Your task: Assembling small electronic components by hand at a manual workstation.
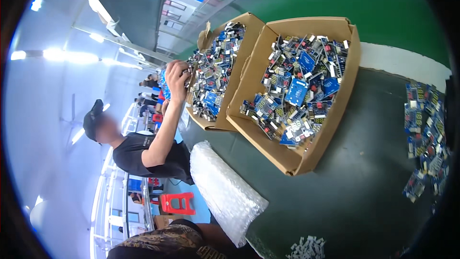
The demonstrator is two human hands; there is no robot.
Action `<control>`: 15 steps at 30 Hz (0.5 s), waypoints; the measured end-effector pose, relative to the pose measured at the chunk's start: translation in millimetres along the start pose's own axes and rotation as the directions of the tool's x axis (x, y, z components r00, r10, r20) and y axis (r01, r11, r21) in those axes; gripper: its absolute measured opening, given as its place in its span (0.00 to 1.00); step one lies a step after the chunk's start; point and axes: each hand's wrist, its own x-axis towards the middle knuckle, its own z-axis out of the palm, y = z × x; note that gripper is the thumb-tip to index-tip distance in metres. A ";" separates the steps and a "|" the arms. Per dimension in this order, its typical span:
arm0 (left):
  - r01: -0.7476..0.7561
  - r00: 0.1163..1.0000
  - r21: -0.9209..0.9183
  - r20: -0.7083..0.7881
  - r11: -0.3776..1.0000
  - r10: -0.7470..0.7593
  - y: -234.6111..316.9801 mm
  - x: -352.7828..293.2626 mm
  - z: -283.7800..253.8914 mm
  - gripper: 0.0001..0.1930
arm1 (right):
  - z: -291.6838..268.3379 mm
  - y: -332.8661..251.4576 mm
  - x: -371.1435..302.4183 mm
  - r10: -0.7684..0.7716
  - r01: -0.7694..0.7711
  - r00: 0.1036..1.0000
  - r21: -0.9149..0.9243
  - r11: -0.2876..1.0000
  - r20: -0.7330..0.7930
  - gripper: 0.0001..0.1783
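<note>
Neither my left hand nor my right hand shows in the head view. An open cardboard box [311, 25] on the dark table holds a heap of small blue circuit boards [298, 91] with digit displays and white connectors. Against its left side stands a second cardboard box [248, 48], filled with similar boards [211, 74]. Another person in a dark cap and black shirt [139, 151] reaches an arm over, and that person's hand [177, 74] is at the edge of the second box. Whether those fingers hold a board cannot be made out.
A roll of bubble wrap [223, 189] lies along the table's left edge. Loose circuit boards [424, 139] are spread at the far right. Small white parts [306, 248] are piled at the lower edge. Patterned dark cloth [165, 242] shows low down, near a red stool [177, 203].
</note>
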 end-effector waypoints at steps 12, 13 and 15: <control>-0.155 0.753 -0.501 0.497 -0.851 -0.430 42.9 -11.4 -43.5 0.14 | 95.1 15.8 -24.7 -0.024 -0.001 0.994 0.232 0.973 0.103 0.31; -0.157 0.751 -0.500 0.500 -0.852 -0.432 52.7 -15.6 -46.9 0.14 | 100.6 17.4 -31.0 -0.021 -0.007 0.994 0.249 0.969 0.108 0.31; -0.240 0.800 -0.007 0.565 -0.971 -0.202 71.9 -25.9 -58.8 0.18 | 112.0 18.1 -45.8 -0.018 -0.016 0.993 0.279 0.960 0.119 0.31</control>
